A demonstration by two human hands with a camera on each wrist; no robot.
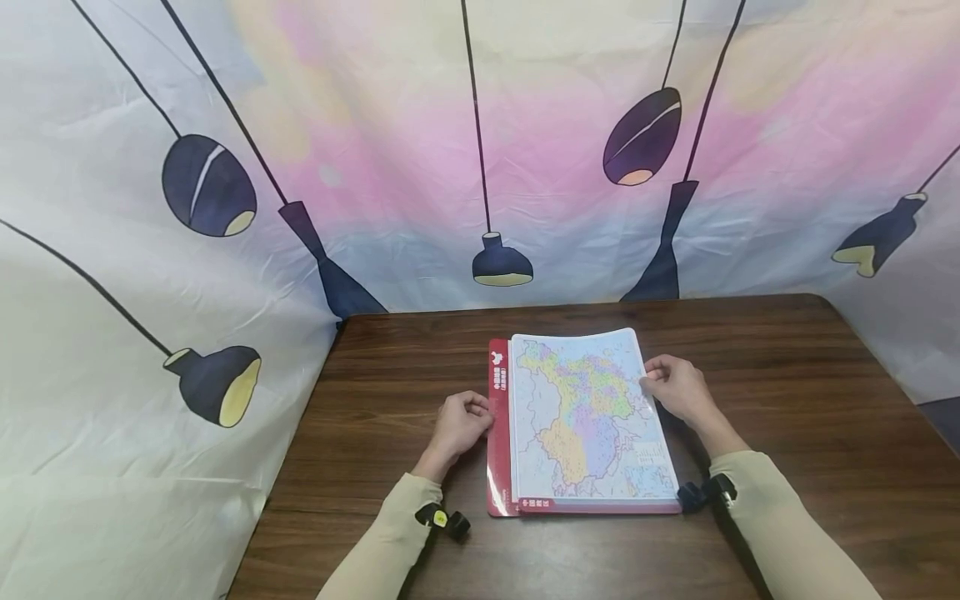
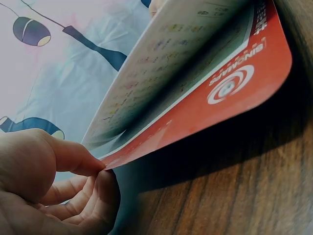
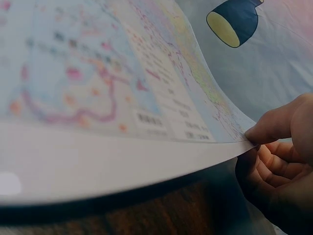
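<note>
**A:** We're looking down at a dark wooden table point(image 1: 787, 400), and lying near its middle is a map book point(image 1: 581, 417), open on a coloured map page, with a red cover showing along its left and lower edges.

**B:** Both hands are on it. The left hand point(image 1: 459, 423) sits at the book's left edge, fingers curled in. The left wrist view shows it well: the thumb and curled fingers point(image 2: 73, 159) pinch the edge of the red cover point(image 2: 230, 93), and that edge is lifted off the wood.

**A:** And the right hand point(image 1: 675, 388)?

**B:** It's at the right edge of the map page, roughly halfway up. From the right wrist view, the thumb presses on top of the page's edge and the curled fingers point(image 3: 271, 169) sit beneath it, so that's a pinch too. The map page point(image 3: 98, 83) arches upward away from the hand.

**A:** Beige sleeves on both arms, a small black device at each wrist. Behind the table hangs a pastel backdrop point(image 1: 375, 125) printed with dark pendant lamps.
</note>
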